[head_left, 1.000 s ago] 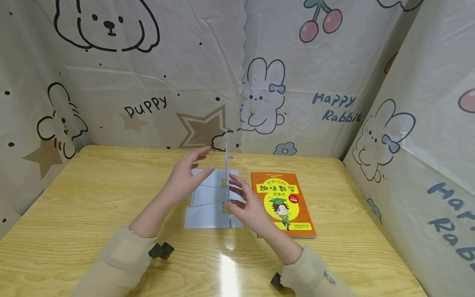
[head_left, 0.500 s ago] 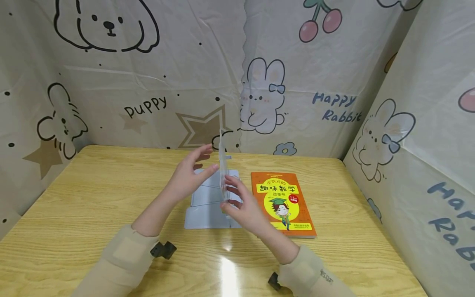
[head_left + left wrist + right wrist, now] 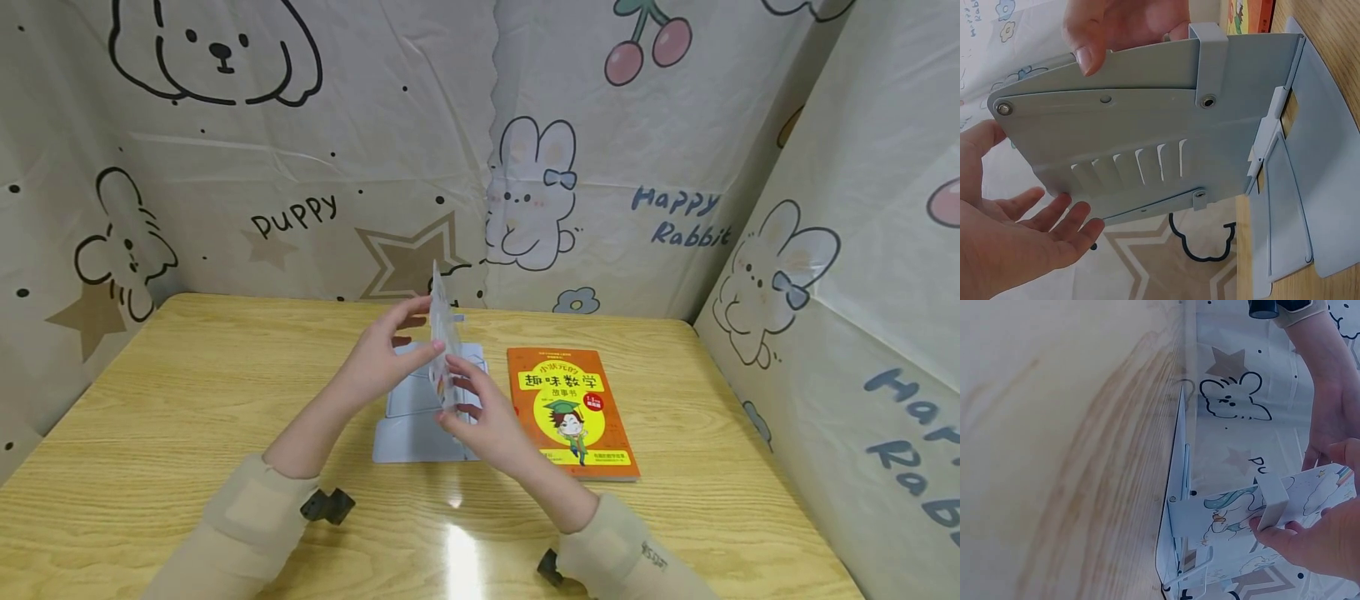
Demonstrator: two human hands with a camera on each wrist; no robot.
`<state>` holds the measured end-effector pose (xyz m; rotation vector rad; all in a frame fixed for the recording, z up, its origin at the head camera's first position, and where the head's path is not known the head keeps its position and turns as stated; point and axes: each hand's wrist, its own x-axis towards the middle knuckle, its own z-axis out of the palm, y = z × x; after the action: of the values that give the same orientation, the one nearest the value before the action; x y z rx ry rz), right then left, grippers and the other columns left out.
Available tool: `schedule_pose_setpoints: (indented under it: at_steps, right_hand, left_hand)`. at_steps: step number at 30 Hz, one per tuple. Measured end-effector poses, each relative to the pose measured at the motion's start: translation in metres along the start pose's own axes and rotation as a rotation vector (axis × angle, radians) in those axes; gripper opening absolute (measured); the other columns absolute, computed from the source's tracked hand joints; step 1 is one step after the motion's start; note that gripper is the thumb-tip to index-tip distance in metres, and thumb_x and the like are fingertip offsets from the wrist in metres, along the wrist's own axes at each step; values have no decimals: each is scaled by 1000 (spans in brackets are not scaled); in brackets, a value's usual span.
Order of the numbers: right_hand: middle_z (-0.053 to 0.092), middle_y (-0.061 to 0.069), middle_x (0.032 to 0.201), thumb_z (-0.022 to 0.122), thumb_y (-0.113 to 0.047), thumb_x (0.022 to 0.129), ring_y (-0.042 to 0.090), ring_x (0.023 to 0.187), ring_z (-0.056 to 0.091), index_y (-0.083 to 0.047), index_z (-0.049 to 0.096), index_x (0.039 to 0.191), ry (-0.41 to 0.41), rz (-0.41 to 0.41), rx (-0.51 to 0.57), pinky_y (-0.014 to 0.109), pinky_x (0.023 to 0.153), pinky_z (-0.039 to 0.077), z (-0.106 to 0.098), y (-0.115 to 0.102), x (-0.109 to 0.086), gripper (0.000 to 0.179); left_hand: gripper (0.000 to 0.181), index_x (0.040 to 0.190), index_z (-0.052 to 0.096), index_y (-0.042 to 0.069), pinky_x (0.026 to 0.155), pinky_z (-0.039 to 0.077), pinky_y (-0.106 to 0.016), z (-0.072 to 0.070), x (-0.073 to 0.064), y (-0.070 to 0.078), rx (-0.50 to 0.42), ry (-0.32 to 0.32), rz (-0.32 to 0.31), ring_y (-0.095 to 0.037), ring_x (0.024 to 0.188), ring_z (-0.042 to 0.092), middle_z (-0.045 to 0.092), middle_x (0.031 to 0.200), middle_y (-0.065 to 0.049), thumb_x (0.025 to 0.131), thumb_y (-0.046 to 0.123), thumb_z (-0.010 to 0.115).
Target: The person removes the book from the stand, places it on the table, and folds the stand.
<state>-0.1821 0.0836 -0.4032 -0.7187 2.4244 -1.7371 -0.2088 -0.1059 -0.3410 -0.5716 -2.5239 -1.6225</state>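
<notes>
A pale grey-blue folding book stand [image 3: 1160, 137] has its base [image 3: 401, 437] flat on the table. Its hinged panel [image 3: 441, 333] is raised and leans to the left. Cartoon drawings cover one panel face [image 3: 1235, 519]; the other is plain with slots. My right hand [image 3: 491, 421] holds the near edge, thumb on one side and fingers on the other, beside a bent page clip [image 3: 1272, 501]. My left hand [image 3: 382, 354] is at the panel's upper edge, with loosely spread fingers [image 3: 1054, 215] meeting it; how firmly they touch cannot be told.
An orange book [image 3: 573, 417] lies just right of the stand, partly behind my right wrist. The wooden table [image 3: 225, 375] is bounded by cartoon-printed cloth [image 3: 300, 167] at the back and sides.
The panel has tipped from nearly upright toward the left, and my right hand has moved left with it. My left hand stays almost in place, now meeting the panel.
</notes>
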Motion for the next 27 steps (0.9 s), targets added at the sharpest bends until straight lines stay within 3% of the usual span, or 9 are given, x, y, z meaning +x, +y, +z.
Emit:
schedule_pose_setpoints:
  at_steps: [13,19,27]
  right_hand:
    - [40,1,144,71,-22,84,25,130,43,-28,35,143,-50,37,-77,48,100,45,-5,-5,1,69]
    - [42,3,143,75,-21,81,28,130,42,-22,36,144,-71,38,-103,49,101,44,-13,-7,2,74]
    - [42,5,144,74,-21,83,27,129,43,-19,38,143,-73,27,-179,45,100,45,-26,-7,7,70]
  left_hand:
    - [60,141,40,10,103,42,-46,-7,-4,5,32,-29,-53,-31,127,44,41,144,-9,89,25,65]
    - [59,141,40,11,102,42,-47,-8,-5,2,42,-27,-73,-31,127,44,41,144,-10,89,23,64]
    - [62,144,36,11,101,44,-47,-11,-6,-1,-24,-24,-124,-30,126,44,42,142,-10,89,20,65]
